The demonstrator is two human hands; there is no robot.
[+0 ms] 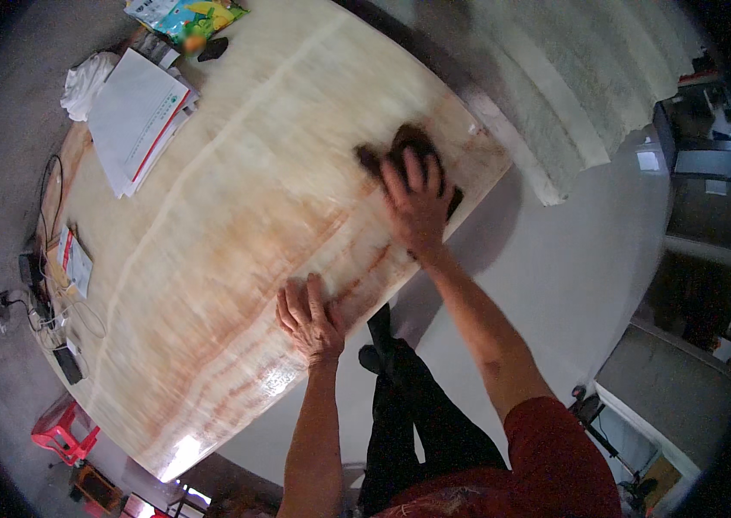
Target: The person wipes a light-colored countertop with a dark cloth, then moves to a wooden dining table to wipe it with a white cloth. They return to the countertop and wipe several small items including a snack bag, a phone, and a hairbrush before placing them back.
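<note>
A dark brown or black cloth (412,138), blurred at its edges, is bunched on the marbled table (227,207) near its right corner. My right hand (420,210) presses down on it, fingers bent over the fabric, and part of the cloth shows beside the palm. My left hand (309,324) lies on the tabletop close to the near edge, its fingers apart and nothing in them.
White papers (136,121), a crumpled white bag (89,85) and a colourful snack packet (184,19) lie at the far left. Cables and a power strip (67,364) run along the left edge. A red stool (65,432) stands beyond; a pale draped cover (555,95) is at upper right.
</note>
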